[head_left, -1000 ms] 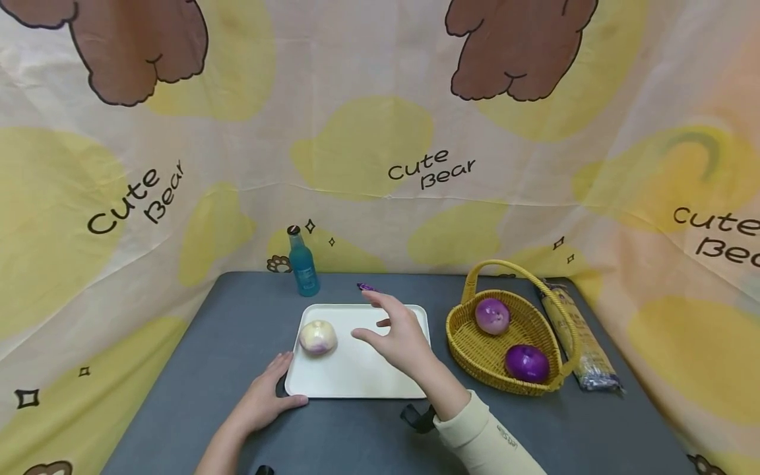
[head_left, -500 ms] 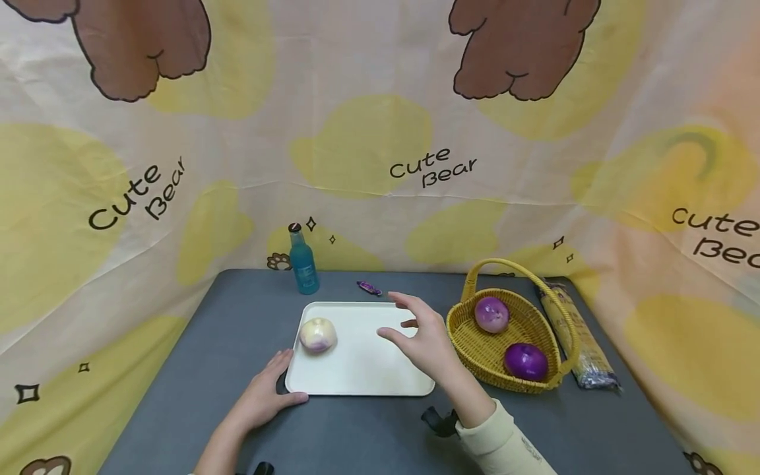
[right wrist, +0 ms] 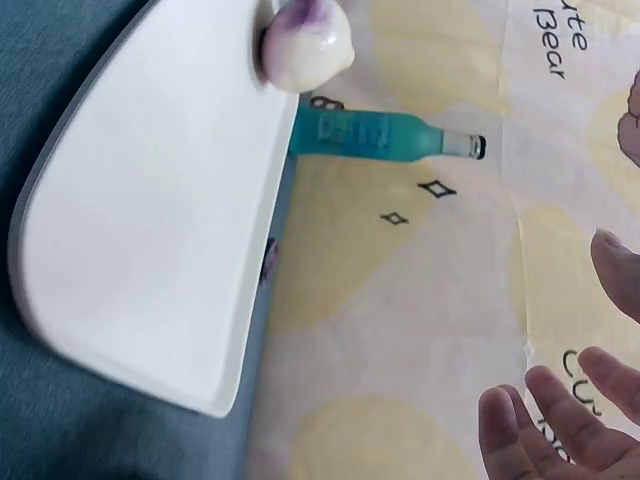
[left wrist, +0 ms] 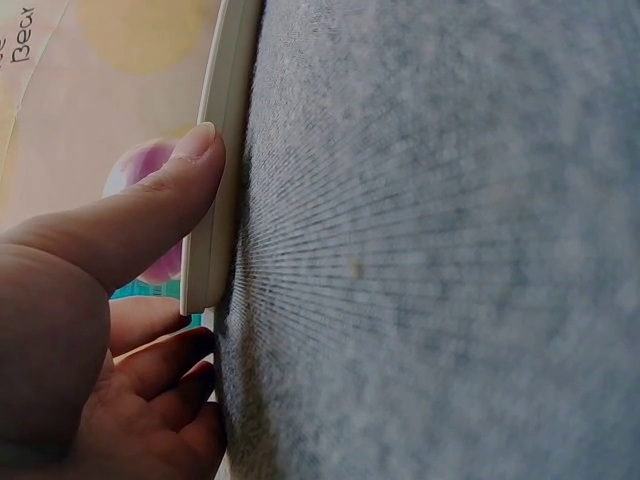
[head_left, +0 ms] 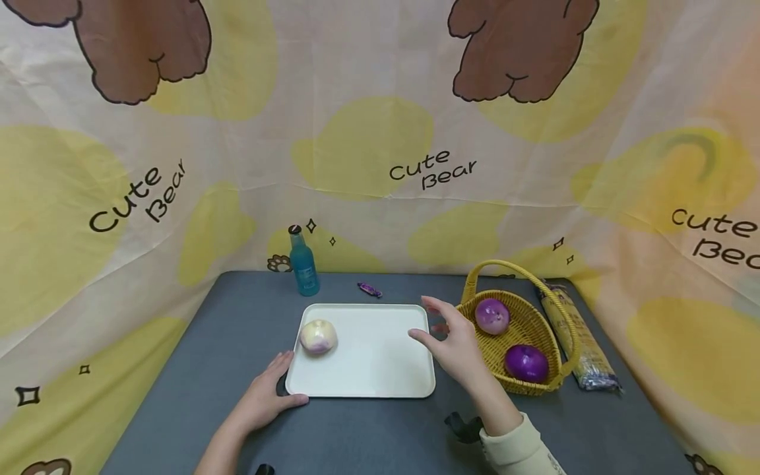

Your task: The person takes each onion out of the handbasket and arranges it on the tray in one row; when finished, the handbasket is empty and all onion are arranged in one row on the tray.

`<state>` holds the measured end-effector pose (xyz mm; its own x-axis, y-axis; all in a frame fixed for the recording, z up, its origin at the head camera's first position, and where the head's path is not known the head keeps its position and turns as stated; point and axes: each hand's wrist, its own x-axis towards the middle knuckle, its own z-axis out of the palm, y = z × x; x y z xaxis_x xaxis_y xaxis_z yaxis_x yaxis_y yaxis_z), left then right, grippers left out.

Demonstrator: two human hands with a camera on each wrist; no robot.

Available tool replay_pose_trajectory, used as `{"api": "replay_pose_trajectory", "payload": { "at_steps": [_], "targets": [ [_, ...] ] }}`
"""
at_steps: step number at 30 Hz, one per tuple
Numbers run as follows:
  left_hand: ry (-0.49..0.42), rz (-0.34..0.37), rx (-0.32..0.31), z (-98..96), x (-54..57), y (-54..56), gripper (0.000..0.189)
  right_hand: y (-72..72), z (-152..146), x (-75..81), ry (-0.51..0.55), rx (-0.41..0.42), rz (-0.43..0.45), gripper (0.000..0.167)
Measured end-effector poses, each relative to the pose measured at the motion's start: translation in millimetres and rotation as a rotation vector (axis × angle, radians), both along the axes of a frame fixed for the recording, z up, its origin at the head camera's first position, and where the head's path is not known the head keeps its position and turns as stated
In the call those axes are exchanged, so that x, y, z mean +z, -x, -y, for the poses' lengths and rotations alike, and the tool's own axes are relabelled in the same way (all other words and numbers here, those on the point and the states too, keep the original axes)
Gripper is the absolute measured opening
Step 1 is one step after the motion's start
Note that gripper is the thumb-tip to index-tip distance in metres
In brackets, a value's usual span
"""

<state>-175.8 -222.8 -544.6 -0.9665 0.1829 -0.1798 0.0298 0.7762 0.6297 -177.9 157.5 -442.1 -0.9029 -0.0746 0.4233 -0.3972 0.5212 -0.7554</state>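
- A pale onion (head_left: 318, 337), blushed purple along its lower side, sits left of the frame's center, on the left part of a white tray (head_left: 380, 369).
- The tray lies flat at the lower center of the frame, its long sides running across.
- A person's left hand (head_left: 261, 394), lower left of center, rests at the tray's near left corner; the fingers are relaxed and extended along the side, the thumb along the near edge. The left wrist view shows the thumb against the rim, with the onion partly hidden behind it.
- The right hand (head_left: 454, 342), right of center, hangs at the tray's right end with thumb and fingers spread apart, grasping nothing; it overlaps the left rim of a yellow woven basket (head_left: 525, 323), and whether the two touch cannot be told.
- The basket, lower right with its handle arching up, holds a lighter purple onion (head_left: 492, 316) toward the back and a deep purple onion (head_left: 526, 363) toward the front.
- A long clear packet (head_left: 584, 346) lies just beside the basket, farther right.
- Beyond the tray, a blue bottle (head_left: 305, 269) stands upright left of center, and a small purple wrapped item (head_left: 369, 289) lies near the middle.
- A gray-blue table (head_left: 196, 369) spreads beneath, against a "Cute Bear" cloth (head_left: 356, 152) filling the upper frame.
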Motion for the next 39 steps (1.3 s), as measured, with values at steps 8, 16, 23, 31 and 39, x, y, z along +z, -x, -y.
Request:
{"api": "replay_pose_trajectory", "payload": {
  "at_steps": [8, 16, 23, 31, 39],
  "targets": [
    [0.008, 0.000, 0.009, 1.1, -2.4, -0.6, 0.112, -8.0, -29.2, -2.6, 0.001, -0.072, -0.001, 0.061],
    [-0.012, -0.002, 0.004, -1.0, -0.8, -0.7, 0.112, -14.5, -56.9, -7.2, -0.078, -0.208, 0.017, 0.063],
    [-0.001, -0.003, 0.005, 0.3, 2.4, -1.9, 0.111, -16.3, -75.3, -15.5, -0.070, -0.284, 0.061, 0.066],
    [0.002, 0.013, 0.014, -2.3, -0.1, 1.3, 0.113, -17.6, -97.6, -21.8, -0.105, -0.374, 0.146, 0.068],
    [0.002, 0.008, 0.019, 0.2, -0.3, 1.0, 0.112, -20.2, -103.8, -16.8, -0.176, -0.445, 0.275, 0.073]
  ]
}}
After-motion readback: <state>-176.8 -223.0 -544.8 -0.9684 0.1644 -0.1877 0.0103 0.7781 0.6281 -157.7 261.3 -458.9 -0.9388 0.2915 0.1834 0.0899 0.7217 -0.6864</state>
